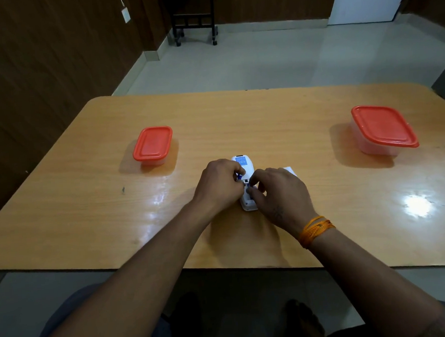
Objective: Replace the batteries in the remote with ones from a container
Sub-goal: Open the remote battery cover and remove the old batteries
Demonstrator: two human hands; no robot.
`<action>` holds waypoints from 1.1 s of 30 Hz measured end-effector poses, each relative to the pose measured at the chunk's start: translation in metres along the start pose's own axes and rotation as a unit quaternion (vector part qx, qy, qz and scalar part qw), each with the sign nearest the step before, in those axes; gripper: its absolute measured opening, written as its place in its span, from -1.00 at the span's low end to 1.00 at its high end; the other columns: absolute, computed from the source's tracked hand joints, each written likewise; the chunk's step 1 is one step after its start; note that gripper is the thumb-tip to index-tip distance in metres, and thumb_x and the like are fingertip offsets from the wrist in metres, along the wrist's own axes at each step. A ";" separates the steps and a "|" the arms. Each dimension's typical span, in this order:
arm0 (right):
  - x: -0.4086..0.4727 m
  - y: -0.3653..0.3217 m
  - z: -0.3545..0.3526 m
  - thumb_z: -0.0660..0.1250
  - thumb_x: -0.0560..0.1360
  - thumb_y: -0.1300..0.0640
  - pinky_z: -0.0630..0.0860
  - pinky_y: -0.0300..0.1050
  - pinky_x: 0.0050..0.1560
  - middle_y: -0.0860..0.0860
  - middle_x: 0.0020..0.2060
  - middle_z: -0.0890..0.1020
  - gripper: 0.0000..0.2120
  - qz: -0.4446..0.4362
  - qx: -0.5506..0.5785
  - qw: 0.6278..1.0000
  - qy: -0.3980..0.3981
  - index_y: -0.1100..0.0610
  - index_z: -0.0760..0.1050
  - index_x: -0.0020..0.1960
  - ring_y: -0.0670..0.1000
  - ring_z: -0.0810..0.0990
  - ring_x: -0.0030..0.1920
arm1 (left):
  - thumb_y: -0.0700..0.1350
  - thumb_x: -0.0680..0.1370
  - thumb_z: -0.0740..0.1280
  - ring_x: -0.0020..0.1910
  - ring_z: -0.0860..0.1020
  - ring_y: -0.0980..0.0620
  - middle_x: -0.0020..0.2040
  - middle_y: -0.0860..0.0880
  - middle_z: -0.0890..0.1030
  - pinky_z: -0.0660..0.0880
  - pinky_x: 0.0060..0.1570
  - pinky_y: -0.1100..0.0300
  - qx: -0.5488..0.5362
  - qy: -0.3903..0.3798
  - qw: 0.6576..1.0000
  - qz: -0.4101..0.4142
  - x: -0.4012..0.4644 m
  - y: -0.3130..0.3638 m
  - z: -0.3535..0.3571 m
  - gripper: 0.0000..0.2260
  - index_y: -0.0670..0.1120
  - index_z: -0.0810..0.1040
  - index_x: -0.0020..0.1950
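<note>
A white remote (245,167) lies face down in the middle of the wooden table (88,202), its battery bay open. My left hand (220,185) holds its left side, and a blue battery (239,177) shows between the curled fingers. My right hand (277,193) pinches a battery (250,189) over the open bay. A white piece, probably the battery cover (290,170), lies just right of the remote, partly behind my right hand. Both orange-lidded containers are closed: a small one (153,146) at the left and a larger one (383,130) at the right.
The table's near edge runs across below my forearms, and my knees show under it. A black wheeled stand (194,19) is on the tiled floor beyond the table. Dark wood panelling lines the left wall.
</note>
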State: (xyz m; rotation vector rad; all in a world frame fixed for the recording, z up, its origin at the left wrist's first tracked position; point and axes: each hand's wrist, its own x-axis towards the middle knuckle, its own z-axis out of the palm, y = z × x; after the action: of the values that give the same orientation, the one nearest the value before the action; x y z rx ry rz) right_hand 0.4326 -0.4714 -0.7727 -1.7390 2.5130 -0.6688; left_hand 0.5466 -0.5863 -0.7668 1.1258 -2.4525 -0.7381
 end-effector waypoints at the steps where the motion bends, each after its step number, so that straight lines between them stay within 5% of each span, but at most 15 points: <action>1: 0.001 -0.001 0.000 0.33 0.61 -0.08 0.31 -0.09 -0.15 -0.06 -0.03 0.69 -0.81 0.007 0.008 1.000 0.000 -0.01 0.62 0.12 0.05 0.60 0.05 | -0.26 0.48 0.42 0.10 0.66 -0.14 0.10 -0.14 0.74 0.51 0.06 0.15 -0.003 0.001 1.000 0.002 0.000 -0.001 0.000 -0.71 -0.13 0.75 0.18; 24: 0.030 -0.004 -0.004 0.43 0.48 0.06 0.49 0.00 -0.20 0.11 -0.16 0.71 -0.87 0.030 0.082 0.990 -0.106 0.09 0.59 -0.02 0.14 0.62 -0.10 | -0.30 0.45 0.40 0.10 0.65 -0.15 0.06 -0.16 0.75 0.54 -0.01 0.12 -0.004 -0.027 1.000 0.004 0.004 -0.002 -0.005 -0.67 -0.12 0.77 0.16; 33: 0.030 0.006 -0.026 0.46 0.54 0.10 0.56 0.02 -0.02 0.04 -0.05 0.71 -0.83 -0.088 0.011 0.987 -0.134 0.07 0.73 0.10 0.10 0.62 -0.03 | -0.26 0.50 0.45 0.18 0.65 -0.13 0.14 -0.14 0.74 0.56 0.11 0.11 -0.003 -0.038 0.999 0.009 0.009 -0.006 -0.006 -0.72 -0.11 0.75 0.19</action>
State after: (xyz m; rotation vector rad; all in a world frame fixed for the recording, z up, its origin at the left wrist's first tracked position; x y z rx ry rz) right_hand 0.4091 -0.4877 -0.7448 -1.9127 2.1873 -0.4309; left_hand 0.5482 -0.5984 -0.7646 1.0927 -2.5174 -0.7949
